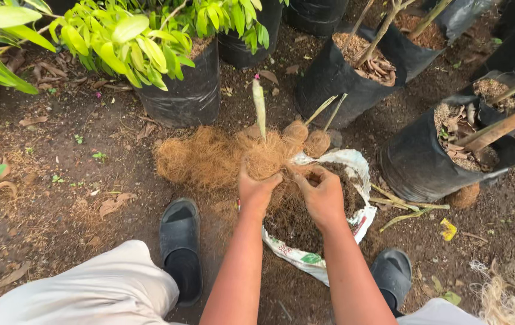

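Two hands work at frame centre. The left hand (257, 189) has its grip closed on a clump of coconut fibre (209, 157), pressing it together; the right hand (323, 194) has its grip closed on fibre and soil. Both sit over an open white sack (353, 165), which contains loose soil. Black grow bags (188, 96) stand upright from 10 to 3 o'clock. The sack shows red and green print at 6 o'clock.

bare soil ground (58, 174) | black grow bags (185, 90) | coir pile (209, 156) | white sack (353, 168)
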